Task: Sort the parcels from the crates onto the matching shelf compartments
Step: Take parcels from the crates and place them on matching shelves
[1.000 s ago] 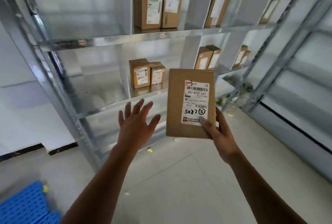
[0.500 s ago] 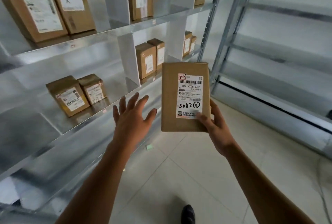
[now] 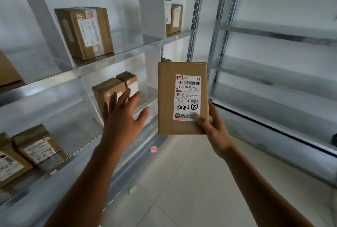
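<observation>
A flat brown parcel stands upright in front of me, its white label marked "1-3" and "5082" facing me. My right hand grips it at the lower right corner, thumb on the label. My left hand hovers to the parcel's left with fingers spread and nothing in it. Behind both hands runs the metal shelf rack with white dividers. One compartment holds two small boxes just behind my left hand. A larger box sits one level up.
More boxes stand at the lower left and upper right compartment. A second metal rack with bare shelves fills the right side. Coloured paper scraps lie on the pale tiled floor between the racks.
The view has swung right along the rack and closer to it. The parcel stays upright in my right hand and my left hand stays spread beside it.
</observation>
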